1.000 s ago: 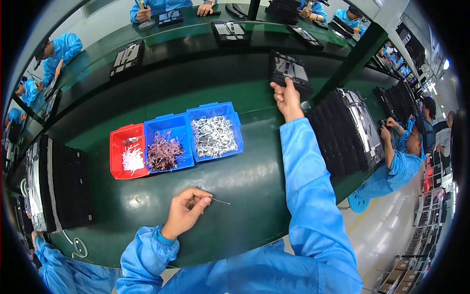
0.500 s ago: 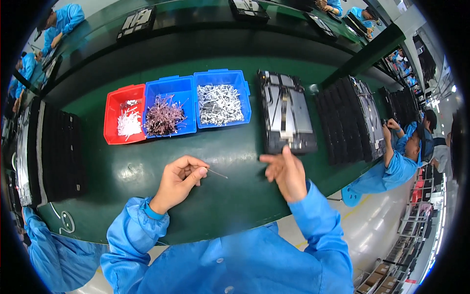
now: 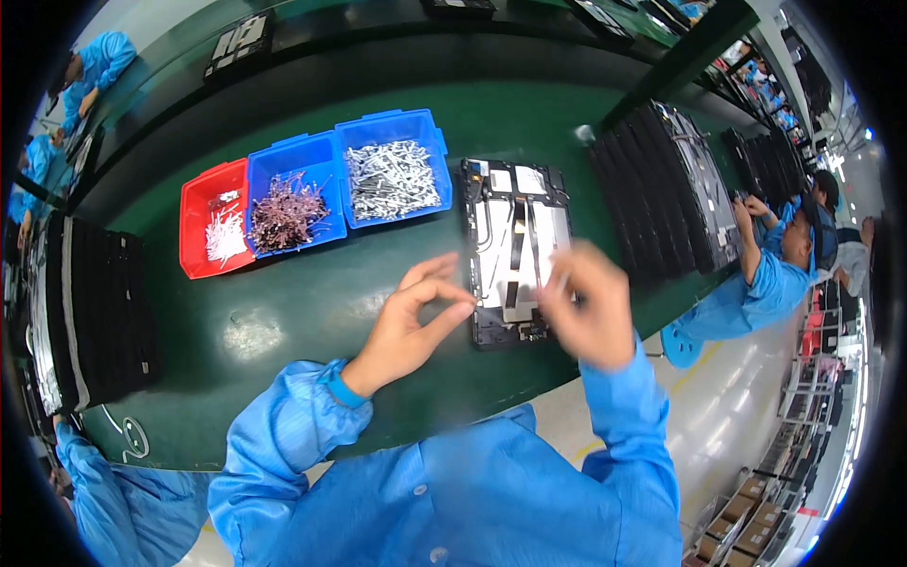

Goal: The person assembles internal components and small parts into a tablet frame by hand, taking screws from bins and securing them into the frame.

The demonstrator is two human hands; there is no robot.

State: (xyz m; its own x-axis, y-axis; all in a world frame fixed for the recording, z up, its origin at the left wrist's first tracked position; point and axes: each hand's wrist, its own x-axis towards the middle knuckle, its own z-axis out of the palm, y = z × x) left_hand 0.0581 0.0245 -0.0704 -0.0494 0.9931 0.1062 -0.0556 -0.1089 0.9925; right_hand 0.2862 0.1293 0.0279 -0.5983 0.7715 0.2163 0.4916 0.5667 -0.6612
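Observation:
An opened flat electronic device (image 3: 501, 255), black-framed with silvery plates and dark ribbon cables inside, lies on the green table in front of me. My left hand (image 3: 406, 326) is at its near left edge, thumb and forefinger pinched together. The thin wire that these fingers held a moment ago is hard to make out now; only a tiny bit seems to show at the fingertips. Over the device's lower right side is my right hand (image 3: 590, 307), fingers bent and smeared by motion, so what it holds cannot be told.
Left of the device stand a red bin (image 3: 192, 222) of small white pieces, a blue bin (image 3: 316, 156) of brownish wires and another blue bin (image 3: 387, 123) of white-and-dark parts. Stacked black trays (image 3: 642, 189) rise at right, another stack (image 3: 99, 293) at left. Co-workers sit nearby.
The device has come nearer to me and slightly left. My left hand has moved right to its edge, still pinched. My right hand has shifted from the near edge to above the device.

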